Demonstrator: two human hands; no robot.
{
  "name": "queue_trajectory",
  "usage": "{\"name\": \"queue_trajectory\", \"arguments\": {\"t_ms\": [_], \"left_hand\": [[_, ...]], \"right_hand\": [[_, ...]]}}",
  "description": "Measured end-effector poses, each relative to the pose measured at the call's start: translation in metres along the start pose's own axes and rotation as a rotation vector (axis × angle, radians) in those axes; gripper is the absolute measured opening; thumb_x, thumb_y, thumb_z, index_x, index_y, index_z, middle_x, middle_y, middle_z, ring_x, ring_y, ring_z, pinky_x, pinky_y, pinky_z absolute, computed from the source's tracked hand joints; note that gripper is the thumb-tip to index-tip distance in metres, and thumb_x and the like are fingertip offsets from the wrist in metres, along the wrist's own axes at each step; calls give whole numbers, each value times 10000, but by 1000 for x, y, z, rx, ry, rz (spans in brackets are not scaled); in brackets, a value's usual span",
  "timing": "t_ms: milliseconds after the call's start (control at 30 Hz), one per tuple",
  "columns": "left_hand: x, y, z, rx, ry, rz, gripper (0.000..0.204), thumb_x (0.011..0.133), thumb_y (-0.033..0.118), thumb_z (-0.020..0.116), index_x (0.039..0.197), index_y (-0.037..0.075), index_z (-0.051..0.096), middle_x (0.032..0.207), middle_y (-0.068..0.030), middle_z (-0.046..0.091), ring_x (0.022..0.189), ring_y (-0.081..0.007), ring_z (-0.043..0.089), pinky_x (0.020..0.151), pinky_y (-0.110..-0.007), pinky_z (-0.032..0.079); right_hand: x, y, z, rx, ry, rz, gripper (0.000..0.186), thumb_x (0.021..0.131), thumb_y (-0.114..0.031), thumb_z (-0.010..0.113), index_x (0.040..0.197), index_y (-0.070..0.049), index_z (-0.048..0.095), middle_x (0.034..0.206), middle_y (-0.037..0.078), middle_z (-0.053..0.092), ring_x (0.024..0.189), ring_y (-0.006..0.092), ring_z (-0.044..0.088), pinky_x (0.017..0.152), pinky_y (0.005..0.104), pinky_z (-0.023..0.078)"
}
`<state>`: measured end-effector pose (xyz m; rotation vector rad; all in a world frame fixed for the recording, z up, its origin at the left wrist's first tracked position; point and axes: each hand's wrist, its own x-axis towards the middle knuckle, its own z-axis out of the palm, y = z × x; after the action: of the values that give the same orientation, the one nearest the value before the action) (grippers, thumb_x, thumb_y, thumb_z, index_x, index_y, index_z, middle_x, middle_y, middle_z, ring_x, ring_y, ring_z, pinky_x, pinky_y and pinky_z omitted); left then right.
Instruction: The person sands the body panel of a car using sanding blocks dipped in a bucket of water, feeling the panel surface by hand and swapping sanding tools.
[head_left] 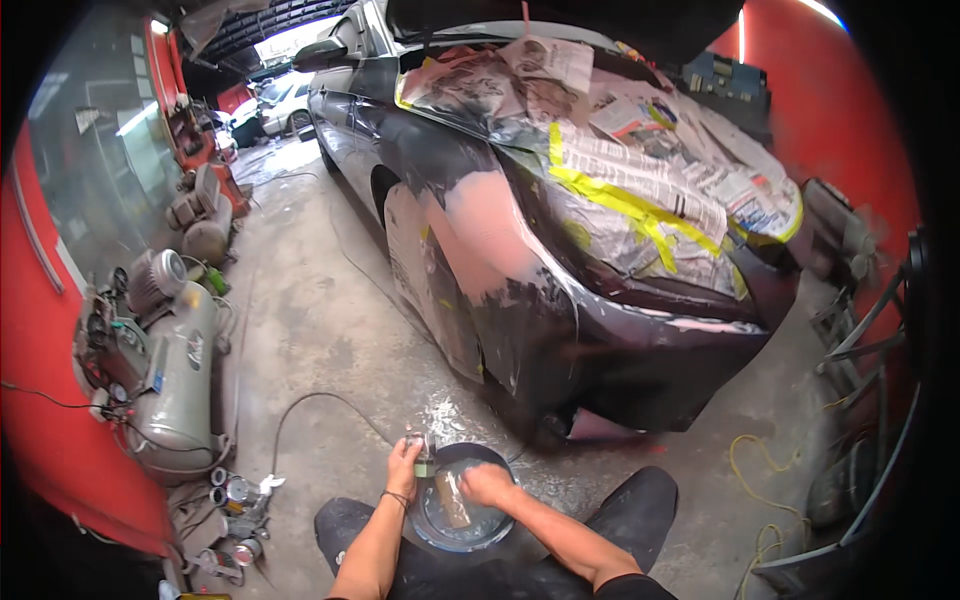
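Between my knees stands a round bucket [461, 547] with greyish contents. At its left rim my left hand [400, 466] is closed around a small block-shaped thing [424, 457], clear or grey above and pale green below; its kind is unclear. Over the bucket's right side, my right hand [487, 486] is closed with its fingers curled. What it holds, if anything, is hidden. A brownish flat strip [453, 501] shows inside the bucket, beside the right hand; I cannot tell whether the hand touches it.
Ahead stands a dark car [560, 330] with pinkish filler patches, masked with newspaper [640, 185] and yellow tape [640, 212]. An air compressor [180, 390] and several cans [238, 490] line the left. A black hose [320, 395] crosses the floor; a yellow cord [765, 465] lies right.
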<state>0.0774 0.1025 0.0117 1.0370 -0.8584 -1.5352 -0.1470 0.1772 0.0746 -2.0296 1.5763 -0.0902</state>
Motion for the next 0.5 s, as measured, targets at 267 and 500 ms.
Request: {"name": "queue_trajectory", "arguments": {"t_ms": [267, 500], "left_hand": [[7, 14, 28, 313, 53, -54, 219, 1095, 265, 775, 1213, 83, 743, 1075, -3, 774, 962, -122, 709, 870, -310, 562], [3, 20, 41, 498, 222, -42, 239, 1097, 297, 772, 1223, 95, 747, 1060, -1, 788, 920, -125, 721, 829, -322, 580]], "right_hand": [[30, 49, 132, -86, -366, -57, 391, 952, -274, 769, 1295, -115, 868, 1392, 160, 817, 1309, 373, 770, 1062, 546, 608], [35, 23, 110, -100, -158, -105, 374, 1090, -283, 635, 1357, -129, 848, 1514, 131, 764, 1394, 353, 721, 1145, 586, 524]]}}
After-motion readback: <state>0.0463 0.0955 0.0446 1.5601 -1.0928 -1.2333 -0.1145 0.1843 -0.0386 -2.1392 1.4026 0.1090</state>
